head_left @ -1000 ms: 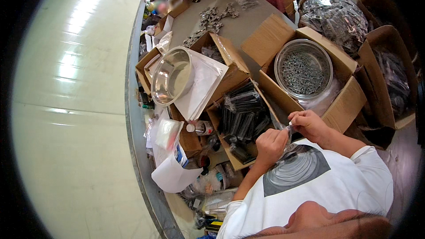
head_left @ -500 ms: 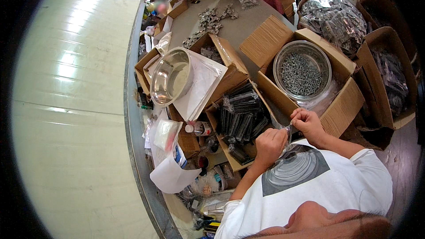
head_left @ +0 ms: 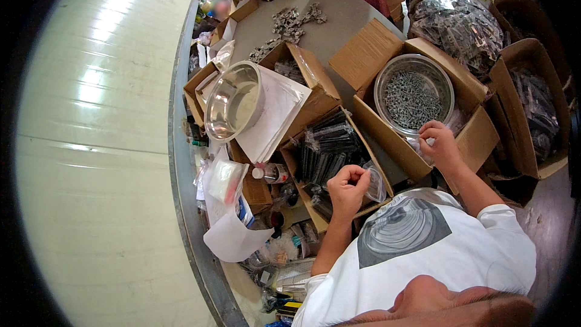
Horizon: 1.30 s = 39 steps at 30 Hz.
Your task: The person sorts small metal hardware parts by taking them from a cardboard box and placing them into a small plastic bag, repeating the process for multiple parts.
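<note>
My left hand is closed with thumb and fingers pinched on a small clear plastic bag, which hangs over the edge of the box of black parts. Within that cardboard box lie several dark pieces in clear wrapping. My right hand is at the near rim of a round metal bowl, its fingers curled in; what they hold, if anything, is too small to tell. Many small grey screws fill the metal bowl, which sits in an open cardboard box.
An empty metal bowl tilts on white sheets to the left. A bottle lies beside the box of black parts. Grey metal pieces are heaped on the far table, and a large pile of bagged parts stands at the far right.
My hands have moved apart: the left went left with the plastic bag, the right went up and right to the screw bowl. The other person's hands and their bag have left the view.
</note>
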{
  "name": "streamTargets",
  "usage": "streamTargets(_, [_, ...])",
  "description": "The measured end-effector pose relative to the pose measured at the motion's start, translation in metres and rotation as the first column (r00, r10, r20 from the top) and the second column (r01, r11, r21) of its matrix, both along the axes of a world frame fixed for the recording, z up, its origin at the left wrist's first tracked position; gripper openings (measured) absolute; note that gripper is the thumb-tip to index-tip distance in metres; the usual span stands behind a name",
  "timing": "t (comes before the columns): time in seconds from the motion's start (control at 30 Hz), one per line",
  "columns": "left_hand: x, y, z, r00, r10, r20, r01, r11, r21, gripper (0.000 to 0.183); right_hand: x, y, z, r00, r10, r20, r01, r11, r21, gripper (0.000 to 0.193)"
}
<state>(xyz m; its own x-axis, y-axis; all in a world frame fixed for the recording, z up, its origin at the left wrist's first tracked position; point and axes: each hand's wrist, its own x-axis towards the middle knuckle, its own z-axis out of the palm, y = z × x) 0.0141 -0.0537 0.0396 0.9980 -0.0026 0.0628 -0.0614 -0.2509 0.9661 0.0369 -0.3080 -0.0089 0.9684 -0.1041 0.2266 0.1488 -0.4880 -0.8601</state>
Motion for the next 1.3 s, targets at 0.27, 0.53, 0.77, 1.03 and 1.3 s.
streamTargets(0.27, [-0.003,0.001,-0.003,0.999,0.013,0.048,-0.015,0.999,0.045,0.009,0.003,0.001,-0.039,0.985,0.092,0.145,-0.033,0.930,-0.366,0.006])
streamTargets(0.53, [-0.009,0.008,-0.008,0.998,0.034,-0.044,-0.033,0.999,0.033,0.007,0.007,0.002,-0.039,0.986,0.166,0.002,-0.155,0.929,-0.335,0.005])
streamTargets(0.77, [-0.010,0.011,-0.011,0.997,0.046,-0.068,-0.043,0.998,0.036,0.008,0.012,-0.012,-0.025,0.938,0.311,-0.150,-0.337,0.922,-0.192,0.010])
streamTargets(1.03, [-0.014,0.026,-0.004,0.976,0.212,-0.044,-0.214,0.976,-0.039,0.006,0.029,-0.027,-0.008,0.965,0.111,-0.238,-0.119,0.993,-0.023,0.017])
streamTargets(1.3, [-0.031,0.091,-0.007,0.853,0.517,0.076,-0.522,0.850,0.071,0.012,0.043,0.049,0.023,0.874,0.464,-0.146,-0.485,0.856,-0.178,0.018])
